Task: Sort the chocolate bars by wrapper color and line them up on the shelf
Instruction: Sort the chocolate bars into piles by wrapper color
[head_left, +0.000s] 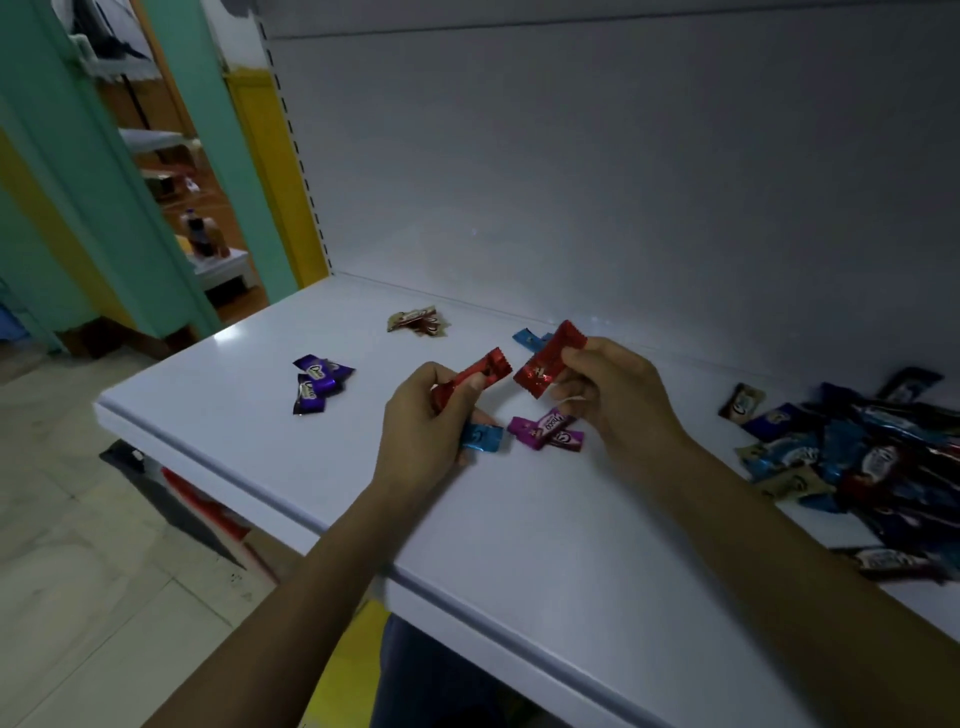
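My left hand (431, 421) grips a red-wrapped bar (485, 370) above the white shelf (249, 374), with a light blue bar (480, 436) held under its lower fingers. My right hand (618, 395) pinches a second red bar (548, 358) close beside the first. On the shelf lie small groups: dark purple bars (317, 384) at the left, gold and brown bars (418, 322) near the back, a blue bar (527, 339) behind my right hand, and magenta bars (545, 431) between my hands.
A mixed heap of blue, beige, red and dark bars (872, 467) covers the shelf's right side. The shelf's grey back panel (571, 182) rises behind. To the left are a tiled floor (78, 545), teal and yellow posts, and a cola bottle (200, 234) far off.
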